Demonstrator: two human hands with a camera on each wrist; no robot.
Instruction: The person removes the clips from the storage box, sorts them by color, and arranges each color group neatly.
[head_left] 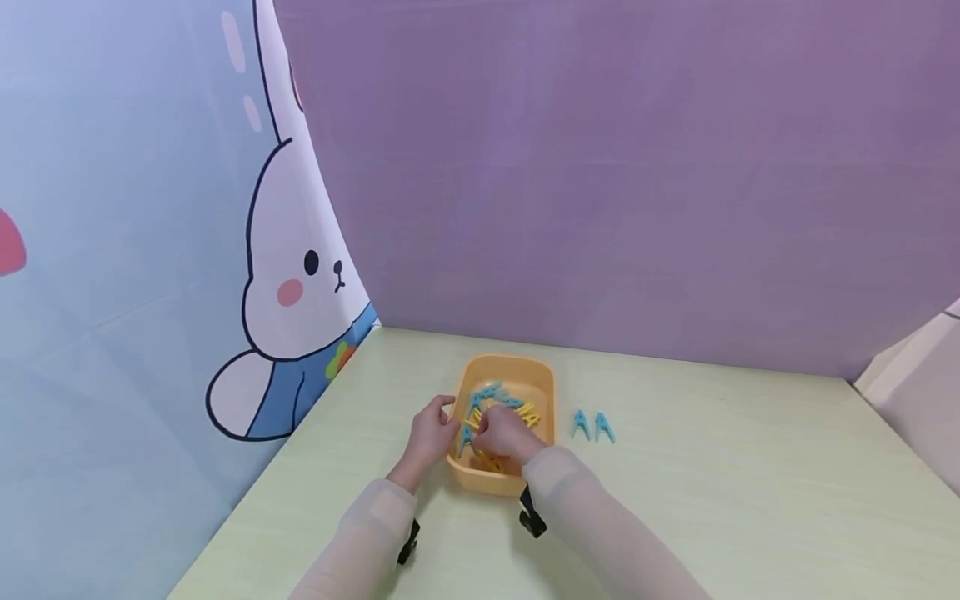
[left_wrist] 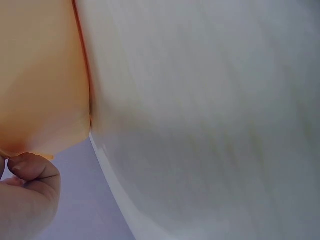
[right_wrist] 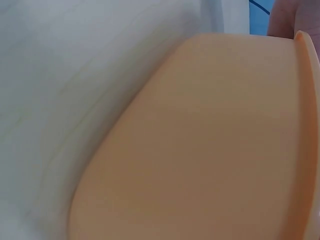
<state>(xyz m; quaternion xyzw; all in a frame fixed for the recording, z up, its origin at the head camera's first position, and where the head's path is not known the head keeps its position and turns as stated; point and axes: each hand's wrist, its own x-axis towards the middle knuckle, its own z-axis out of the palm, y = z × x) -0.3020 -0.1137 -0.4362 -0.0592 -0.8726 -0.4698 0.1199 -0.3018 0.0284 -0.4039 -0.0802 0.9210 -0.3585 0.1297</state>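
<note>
An orange plastic basket [head_left: 542,385] holds several blue and yellow clothespins. My left hand [head_left: 433,429] is at the basket's left rim; in the left wrist view the thumb and fingers of that hand [left_wrist: 34,187] pinch the rim. My right hand [head_left: 506,432] reaches down inside the basket, over the yellow clothespins [head_left: 529,414] and close to a blue clothespin [head_left: 467,437]. Its fingers are curled downward, and the fingertips are hidden, so whether they hold a clothespin does not show. The right wrist view is filled mostly by the basket's outer wall [right_wrist: 200,135].
To the right of the basket, two blue clothespins [head_left: 581,423] lie side by side on the pale green table [head_left: 712,483]. A purple cloth backdrop [head_left: 615,183] stands behind the table, and a blue printed sheet [head_left: 135,333] hangs along its left side.
</note>
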